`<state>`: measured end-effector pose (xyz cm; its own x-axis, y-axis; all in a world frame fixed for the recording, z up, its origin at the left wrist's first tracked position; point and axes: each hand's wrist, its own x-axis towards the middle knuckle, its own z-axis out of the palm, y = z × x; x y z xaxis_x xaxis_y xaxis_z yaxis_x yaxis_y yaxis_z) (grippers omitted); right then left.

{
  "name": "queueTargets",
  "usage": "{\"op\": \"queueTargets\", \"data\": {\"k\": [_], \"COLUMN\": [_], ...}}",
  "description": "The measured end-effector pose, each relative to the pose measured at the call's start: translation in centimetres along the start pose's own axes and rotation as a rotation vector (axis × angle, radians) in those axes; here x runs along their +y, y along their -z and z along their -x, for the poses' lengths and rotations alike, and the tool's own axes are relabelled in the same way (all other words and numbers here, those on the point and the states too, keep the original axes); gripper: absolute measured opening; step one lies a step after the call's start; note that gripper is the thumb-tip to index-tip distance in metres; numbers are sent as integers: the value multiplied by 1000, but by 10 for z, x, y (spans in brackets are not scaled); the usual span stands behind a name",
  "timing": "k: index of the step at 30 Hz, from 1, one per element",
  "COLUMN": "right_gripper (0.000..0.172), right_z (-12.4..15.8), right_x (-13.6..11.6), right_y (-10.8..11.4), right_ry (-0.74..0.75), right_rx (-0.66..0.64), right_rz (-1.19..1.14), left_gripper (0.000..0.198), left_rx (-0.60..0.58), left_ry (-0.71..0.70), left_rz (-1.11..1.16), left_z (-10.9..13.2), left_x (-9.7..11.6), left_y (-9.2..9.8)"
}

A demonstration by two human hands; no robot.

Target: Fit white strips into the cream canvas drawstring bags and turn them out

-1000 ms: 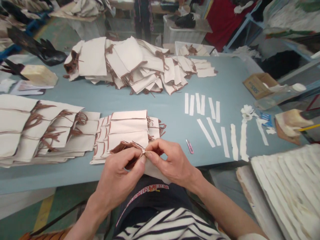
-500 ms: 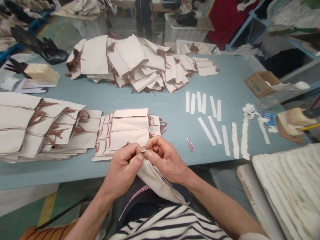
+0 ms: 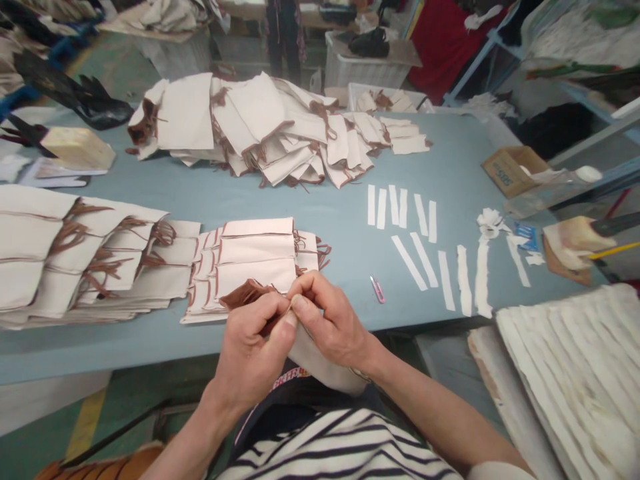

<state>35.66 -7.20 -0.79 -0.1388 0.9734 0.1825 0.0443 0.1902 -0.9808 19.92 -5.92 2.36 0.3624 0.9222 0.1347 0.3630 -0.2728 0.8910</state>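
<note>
My left hand (image 3: 257, 343) and my right hand (image 3: 337, 323) meet in front of my body, at the table's near edge. Both pinch the edge of a cream fabric piece (image 3: 320, 363) between thumb and forefinger, their fingertips nearly touching. Cream cloth hangs below the fingers toward my lap, while a brown part (image 3: 245, 292) of it sticks out beyond my left hand. The exact spot gripped is hidden by the fingers. Just behind the hands lies a stack of folded cream pieces with brown edging (image 3: 257, 250). Pink thread snips (image 3: 377, 289) rest to the right.
More cream pieces with brown ties (image 3: 30, 247) overlap at the left, and a loose heap (image 3: 185, 113) lies at the back. White strips (image 3: 420, 260) are spread on the blue-grey table (image 3: 345, 220). A small cardboard box (image 3: 510, 170) stands right; ridged whitish material (image 3: 570, 360) sits at lower right.
The cream piece has been turned in my hands: its brown part now shows beyond my left hand, and less cloth hangs toward my lap. Both hands keep their pinch. The view has shifted slightly.
</note>
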Motion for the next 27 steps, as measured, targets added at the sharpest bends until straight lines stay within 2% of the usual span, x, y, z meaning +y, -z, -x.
{"op": "queueTargets", "data": {"k": [3,8,12,16,22,24,27], "right_gripper": [13,30,35,30,27,28,32], "right_z": [3,6,-1,-16,-32,-32,-33], "right_x": [1,1,4,3,1,3,2], "right_y": [-11,-32,-39,-33,-18,-12,-3], "right_ry": [-26,-136,-109,-6,129,110,75], "right_rx": [41,107,128,41,-70,-60,52], "right_rz": [-128,-279,-322,-161,136,169,158], "left_gripper": [32,30,29,30,32,31,30], "left_rx": [25,11,-19,-106,-202,-237,-275], "left_ry": [9,-3,43,145,129,122,113], "left_rz": [82,255,336,457,480,474,447], "left_z": [2,6,6,-4,-21,-23,-27], "left_x": [-5,-22,-37,-49,-54,-52,-47], "left_y": [-2,2,10,21,30,33,39]}}
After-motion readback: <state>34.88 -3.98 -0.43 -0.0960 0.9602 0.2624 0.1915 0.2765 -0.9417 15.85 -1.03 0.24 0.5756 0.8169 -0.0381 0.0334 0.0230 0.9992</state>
